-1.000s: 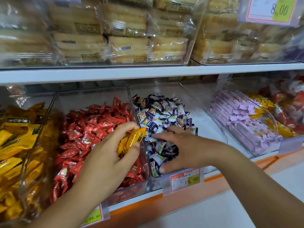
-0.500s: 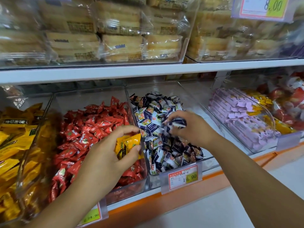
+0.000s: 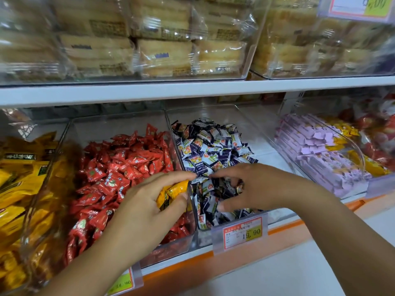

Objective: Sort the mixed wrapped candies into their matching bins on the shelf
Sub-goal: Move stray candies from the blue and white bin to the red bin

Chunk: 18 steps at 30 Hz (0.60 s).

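Shop shelving fills the whole view, clear bins lined up under a row of bagged cakes, so you're basically nose-deep in the candy aisle. Your left hand (image 3: 147, 201) is closed around a few yellow candies (image 3: 172, 192), pinched between thumb and fingers right above the wall between the red candy bin (image 3: 70, 133) and the dark-wrapped candy bin (image 3: 245, 116). Your right hand (image 3: 254, 186) sits just beside that grip, fingers spread and curled down into the dark wrappers; can't tell if it's actually got one or is only raking through. These things look light and crinkly, with slick wrappers that'll probably squirt out if you squeeze the fat middle too loosely, so I'd go for the twisted or crimped ends, or just cup them in the palm. Nothing fragile looking, so a firm pinch seems fine. From your left grip, the yellow candy bin (image 3: 27, 212) is across the red one, further out on that same side, which I'd guess is where that handful belongs.
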Each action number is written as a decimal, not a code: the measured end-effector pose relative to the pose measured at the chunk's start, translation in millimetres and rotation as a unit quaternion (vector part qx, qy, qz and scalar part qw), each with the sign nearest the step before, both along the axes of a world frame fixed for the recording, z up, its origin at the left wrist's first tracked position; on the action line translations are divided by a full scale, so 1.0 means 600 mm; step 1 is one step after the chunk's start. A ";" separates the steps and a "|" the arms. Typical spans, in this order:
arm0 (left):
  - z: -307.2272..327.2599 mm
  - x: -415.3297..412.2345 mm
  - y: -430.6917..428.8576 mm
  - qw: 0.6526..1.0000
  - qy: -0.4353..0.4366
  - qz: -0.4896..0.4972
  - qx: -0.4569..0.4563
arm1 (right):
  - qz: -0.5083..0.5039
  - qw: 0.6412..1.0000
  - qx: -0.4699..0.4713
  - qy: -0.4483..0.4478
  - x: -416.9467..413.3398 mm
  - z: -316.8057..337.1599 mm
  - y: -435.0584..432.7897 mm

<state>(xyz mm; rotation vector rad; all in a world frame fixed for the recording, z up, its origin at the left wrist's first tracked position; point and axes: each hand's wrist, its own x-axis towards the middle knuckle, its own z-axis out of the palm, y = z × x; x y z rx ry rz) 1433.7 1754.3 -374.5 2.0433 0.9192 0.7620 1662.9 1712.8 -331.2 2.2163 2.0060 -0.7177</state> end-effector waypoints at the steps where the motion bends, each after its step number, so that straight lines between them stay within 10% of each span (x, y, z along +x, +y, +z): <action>1: 0.001 0.000 -0.001 1.000 0.004 0.001 0.000 | 0.001 1.000 0.005 0.007 -0.003 -0.005 0.003; 18: 0.019 0.005 -0.008 0.999 0.005 -0.006 -0.036 | 0.006 0.993 0.010 0.116 -0.032 -0.072 0.039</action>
